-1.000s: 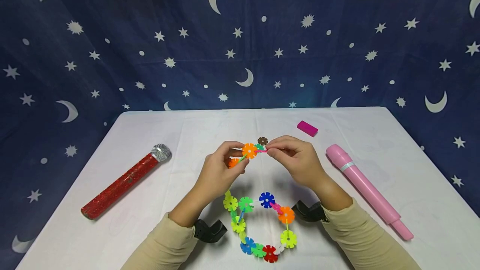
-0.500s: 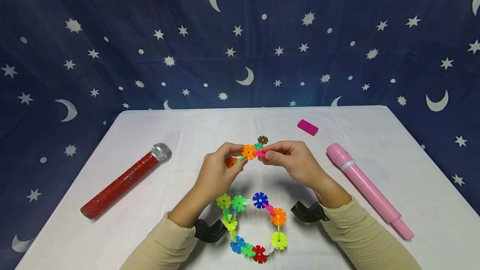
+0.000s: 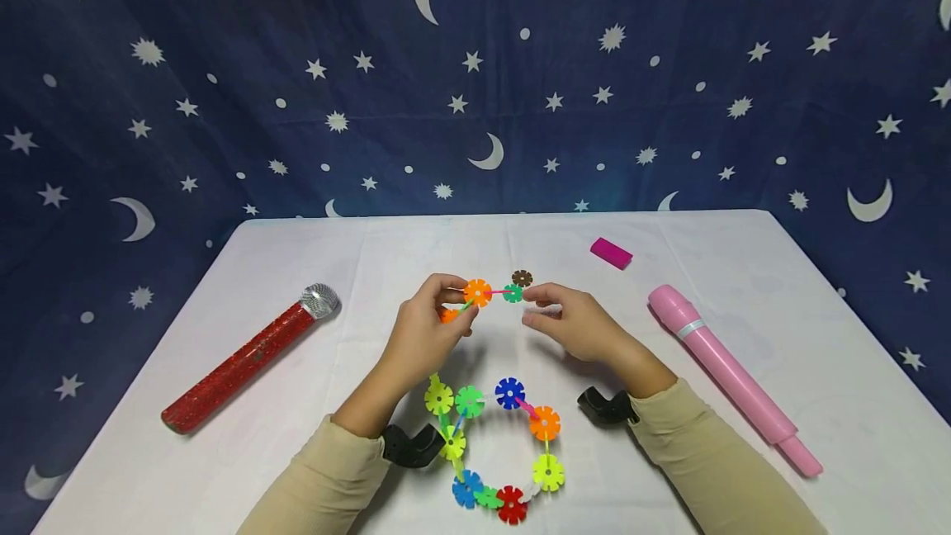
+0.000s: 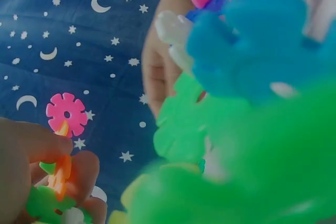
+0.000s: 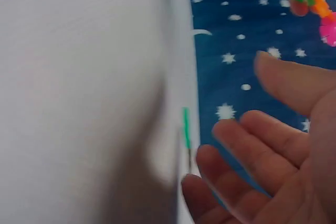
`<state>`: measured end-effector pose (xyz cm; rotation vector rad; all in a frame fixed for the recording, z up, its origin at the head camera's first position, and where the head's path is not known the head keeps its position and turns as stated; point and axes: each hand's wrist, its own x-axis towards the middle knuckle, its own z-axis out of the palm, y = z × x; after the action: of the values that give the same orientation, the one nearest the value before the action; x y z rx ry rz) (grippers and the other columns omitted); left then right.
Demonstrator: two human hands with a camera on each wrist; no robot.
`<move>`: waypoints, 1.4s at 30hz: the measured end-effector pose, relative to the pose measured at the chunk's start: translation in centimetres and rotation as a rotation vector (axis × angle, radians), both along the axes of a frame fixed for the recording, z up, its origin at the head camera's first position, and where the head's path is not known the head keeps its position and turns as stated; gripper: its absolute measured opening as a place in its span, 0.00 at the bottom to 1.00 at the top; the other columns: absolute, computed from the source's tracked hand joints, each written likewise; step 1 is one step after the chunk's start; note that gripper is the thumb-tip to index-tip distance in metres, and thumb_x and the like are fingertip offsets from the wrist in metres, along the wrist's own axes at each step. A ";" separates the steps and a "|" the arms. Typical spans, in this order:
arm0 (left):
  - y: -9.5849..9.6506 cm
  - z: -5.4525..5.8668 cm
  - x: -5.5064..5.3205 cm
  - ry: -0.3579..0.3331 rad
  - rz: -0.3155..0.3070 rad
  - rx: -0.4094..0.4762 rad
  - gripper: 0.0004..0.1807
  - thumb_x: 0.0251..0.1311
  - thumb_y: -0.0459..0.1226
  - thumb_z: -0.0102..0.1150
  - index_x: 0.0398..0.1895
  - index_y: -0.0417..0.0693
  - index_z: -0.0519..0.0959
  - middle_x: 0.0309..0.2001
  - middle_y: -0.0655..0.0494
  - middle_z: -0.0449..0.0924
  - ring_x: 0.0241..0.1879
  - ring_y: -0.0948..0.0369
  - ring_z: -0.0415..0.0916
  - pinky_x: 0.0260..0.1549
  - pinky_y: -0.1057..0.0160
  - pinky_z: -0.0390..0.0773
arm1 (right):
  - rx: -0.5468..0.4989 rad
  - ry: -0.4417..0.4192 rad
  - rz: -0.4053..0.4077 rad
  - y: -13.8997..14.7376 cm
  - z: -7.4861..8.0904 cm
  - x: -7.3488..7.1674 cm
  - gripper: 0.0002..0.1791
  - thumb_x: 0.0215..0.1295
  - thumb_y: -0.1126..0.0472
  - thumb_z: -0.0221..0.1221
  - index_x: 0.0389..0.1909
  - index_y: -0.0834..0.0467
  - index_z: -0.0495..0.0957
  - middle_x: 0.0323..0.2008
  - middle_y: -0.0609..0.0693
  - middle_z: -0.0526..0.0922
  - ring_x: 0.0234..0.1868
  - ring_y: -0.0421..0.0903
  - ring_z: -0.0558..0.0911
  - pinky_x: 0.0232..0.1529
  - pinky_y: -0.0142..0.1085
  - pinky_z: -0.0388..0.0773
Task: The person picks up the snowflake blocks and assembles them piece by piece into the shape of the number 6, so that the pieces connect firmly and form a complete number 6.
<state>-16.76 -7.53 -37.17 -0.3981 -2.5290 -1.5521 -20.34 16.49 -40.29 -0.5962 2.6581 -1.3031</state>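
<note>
In the head view my left hand [image 3: 423, 329] pinches the upper end of a chain of notched flower-shaped plastic discs. An orange disc [image 3: 471, 288] shows at its fingertips, and a pink disc [image 4: 54, 113] is slotted onto it, seen edge-on from the head. The rest of the multicoloured disc chain [image 3: 511, 506] hangs in a loop below, large and blurred in the left wrist view. My right hand [image 3: 583, 324] holds nothing, thumb and fingers apart. Its fingertips are right beside a loose green disc [image 3: 508, 293] on the table, with a brown disc [image 3: 522, 277] just behind.
A red glitter toy microphone [image 3: 241, 370] lies at the left of the white-covered table [image 3: 357, 262]. On the right are a pink toy microphone [image 3: 735, 378] and a magenta block [image 3: 612, 253]. A dark blue star-and-moon cloth [image 3: 669, 130] hangs behind.
My right hand has let go of the pink disc, now slotted onto the orange one, and its fingers have spread near the green disc. My left hand has shifted slightly left; the chain swings.
</note>
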 end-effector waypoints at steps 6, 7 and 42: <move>0.0 -0.4 -0.3 -0.062 0.000 0.008 0.18 0.62 0.29 0.66 0.54 0.39 0.74 0.43 0.45 0.85 0.26 0.56 0.85 0.25 0.63 0.81 | 0.177 -0.013 0.034 0.3 -1.2 -0.5 0.30 0.68 0.52 0.63 0.67 0.62 0.72 0.59 0.59 0.79 0.60 0.57 0.77 0.64 0.54 0.68; 0.0 -0.4 -0.3 -0.066 0.001 0.007 0.19 0.62 0.29 0.66 0.55 0.40 0.74 0.43 0.45 0.85 0.26 0.56 0.84 0.25 0.64 0.81 | 0.187 -0.004 0.047 0.2 -1.2 -0.6 0.31 0.68 0.52 0.63 0.67 0.62 0.71 0.59 0.60 0.79 0.59 0.58 0.77 0.63 0.54 0.68; -0.6 -0.3 -0.5 -0.061 -0.041 -0.095 0.28 0.63 0.33 0.66 0.67 0.43 0.72 0.49 0.45 0.83 0.29 0.62 0.84 0.24 0.64 0.79 | 0.391 0.115 0.042 0.0 -0.8 0.1 0.23 0.65 0.57 0.65 0.61 0.57 0.79 0.55 0.53 0.82 0.57 0.58 0.73 0.53 0.54 0.63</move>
<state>-17.23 -8.14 -37.48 -0.4238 -2.6643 -1.4842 -20.27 16.49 -41.06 -0.6790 2.8611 -0.7233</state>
